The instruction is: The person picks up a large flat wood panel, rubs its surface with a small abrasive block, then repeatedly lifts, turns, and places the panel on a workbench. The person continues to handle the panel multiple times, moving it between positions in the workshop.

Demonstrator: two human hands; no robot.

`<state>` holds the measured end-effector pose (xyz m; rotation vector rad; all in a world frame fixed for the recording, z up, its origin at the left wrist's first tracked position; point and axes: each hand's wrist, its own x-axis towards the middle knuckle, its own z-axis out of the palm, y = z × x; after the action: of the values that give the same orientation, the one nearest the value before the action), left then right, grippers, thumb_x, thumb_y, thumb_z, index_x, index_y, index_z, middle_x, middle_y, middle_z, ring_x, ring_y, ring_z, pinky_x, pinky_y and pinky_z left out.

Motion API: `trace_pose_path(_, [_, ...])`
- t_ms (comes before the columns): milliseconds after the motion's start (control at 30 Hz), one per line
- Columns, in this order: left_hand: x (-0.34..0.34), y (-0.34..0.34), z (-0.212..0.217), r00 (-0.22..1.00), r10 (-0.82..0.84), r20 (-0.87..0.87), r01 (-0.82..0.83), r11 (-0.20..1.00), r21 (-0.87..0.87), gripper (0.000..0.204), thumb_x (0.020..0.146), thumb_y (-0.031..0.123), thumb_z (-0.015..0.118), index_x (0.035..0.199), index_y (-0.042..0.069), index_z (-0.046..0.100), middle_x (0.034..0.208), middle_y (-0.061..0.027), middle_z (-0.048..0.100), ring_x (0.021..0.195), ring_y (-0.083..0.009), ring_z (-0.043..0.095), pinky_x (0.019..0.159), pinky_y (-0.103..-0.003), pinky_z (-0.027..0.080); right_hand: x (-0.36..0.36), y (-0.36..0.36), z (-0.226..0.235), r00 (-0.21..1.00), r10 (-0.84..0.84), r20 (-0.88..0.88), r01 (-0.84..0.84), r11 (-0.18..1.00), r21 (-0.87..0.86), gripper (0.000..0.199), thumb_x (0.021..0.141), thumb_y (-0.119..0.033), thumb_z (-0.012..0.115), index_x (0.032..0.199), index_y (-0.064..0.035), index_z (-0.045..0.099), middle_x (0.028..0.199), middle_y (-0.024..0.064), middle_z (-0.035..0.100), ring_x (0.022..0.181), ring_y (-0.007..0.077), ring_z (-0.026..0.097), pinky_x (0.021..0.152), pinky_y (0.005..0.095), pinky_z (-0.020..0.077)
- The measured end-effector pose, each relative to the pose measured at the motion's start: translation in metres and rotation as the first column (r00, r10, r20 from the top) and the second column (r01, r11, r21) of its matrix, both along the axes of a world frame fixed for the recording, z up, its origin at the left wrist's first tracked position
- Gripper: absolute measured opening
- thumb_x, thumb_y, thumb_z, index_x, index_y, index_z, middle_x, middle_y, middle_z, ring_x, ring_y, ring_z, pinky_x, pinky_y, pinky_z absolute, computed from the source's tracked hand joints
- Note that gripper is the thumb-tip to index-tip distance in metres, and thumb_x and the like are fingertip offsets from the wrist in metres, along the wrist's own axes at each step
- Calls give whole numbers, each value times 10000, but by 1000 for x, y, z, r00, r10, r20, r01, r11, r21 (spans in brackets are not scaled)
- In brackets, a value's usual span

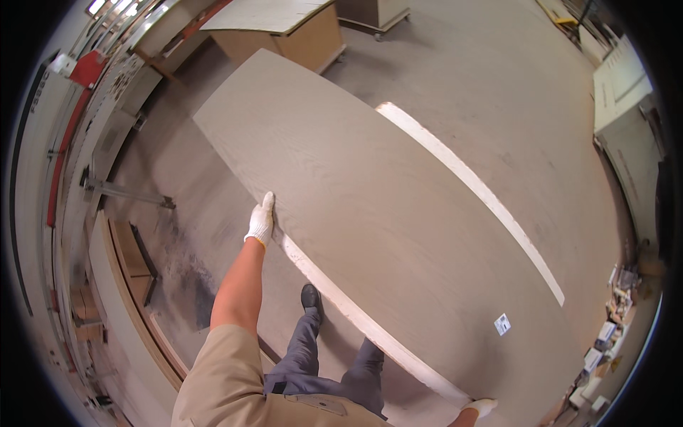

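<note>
A large grey-brown wood-grain panel (348, 192) stretches diagonally across the middle, its far end at the upper left. Near its lower right end is a small white label (502, 324). My left hand (262, 218), in a white knit glove, grips the panel's near edge, thumb on top and the other fingers hidden. At the bottom right, my gloved right hand (483, 406) is at the same edge, closer to the labelled end; its fingers are mostly hidden beneath or behind the edge. Pale, rough-edged material (469, 188) shows under the panel along both long sides.
A long machine with a red rail (64, 153) runs down the left. Boards (131, 299) lean or lie beside it. Beyond the panel stands a wooden cabinet (284, 39) with a white top. A white machine cabinet (622, 92) and a heap of offcuts (605, 338) are at right.
</note>
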<state>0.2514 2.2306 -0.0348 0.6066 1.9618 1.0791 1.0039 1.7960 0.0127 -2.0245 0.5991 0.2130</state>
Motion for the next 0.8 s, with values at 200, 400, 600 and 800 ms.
trace_pose_path(200, [41, 13, 50, 989, -65, -133, 47, 990, -130, 877, 991, 701, 510, 1260, -122, 647, 1186, -212, 724, 1103, -299, 672, 987, -402, 492, -26, 6, 17, 995, -13, 98, 9, 999, 39, 723, 1048, -486, 412, 1451, 107, 497, 1458, 219, 571, 1236, 383, 602, 1090, 470, 490])
trace_pose_path(400, [41, 2, 43, 976, 15, -219, -32, 997, -72, 876, 995, 702, 505, 1254, -123, 650, 1201, -233, 721, 1123, -333, 673, 1011, -407, 484, -17, -5, 3, 988, -67, 139, 69, 998, -5, 681, 1043, -471, 439, 1462, 62, 513, 1467, 176, 577, 1271, 332, 581, 1112, 450, 460])
trace_pose_path(600, [43, 14, 44, 974, 42, -225, -74, 988, -137, 905, 997, 711, 494, 1273, -142, 621, 1196, -231, 714, 1075, -315, 687, 962, -414, 518, -11, -12, -12, 985, -120, 122, 118, 993, 24, 651, 1045, -454, 433, 1470, 31, 518, 1486, 159, 562, 1281, 314, 564, 1118, 453, 447])
trace_pose_path(800, [22, 1, 38, 998, -19, -61, 9, 987, -160, 905, 1017, 701, 429, 1267, -147, 622, 1131, -244, 723, 996, -304, 712, 894, -413, 552, 9, -3, -9, 993, 46, -112, -29, 988, 149, 737, 1038, -527, 417, 1558, -4, 421, 1544, 152, 518, 1369, 376, 520, 1186, 491, 415])
